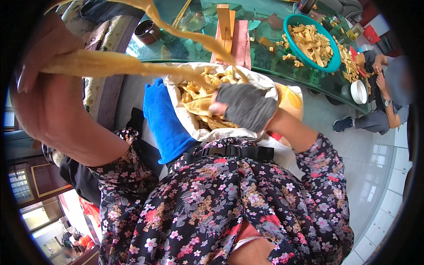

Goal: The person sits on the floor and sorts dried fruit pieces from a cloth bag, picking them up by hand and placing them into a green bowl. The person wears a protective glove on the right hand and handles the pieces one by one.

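Raised at the far left, close to the camera, my left hand [49, 39] grips long, pale-yellow dried strips [109, 63]. They stretch across toward an open white woven sack [180, 114] in front of my lap. More yellow strips [195, 102] fill the sack. My right hand [246, 106], in a grey fingerless glove, is over the sack with its fingers curled. The long strips run down to beside and behind it. Motion blur hides whether its fingers pinch one. A wooden stand with a blade-like slot [226, 31] rests on a pink cloth [241, 43] beyond the sack.
Beyond the sack is a glass-topped table [265, 63]. On it are a dark mug [147, 32], a teal basin [336, 54] of cut yellow pieces and a white bowl [358, 92]. A person [397, 82] sits at its right end, hands at work. A blue cloth [169, 119] lies left of the sack.
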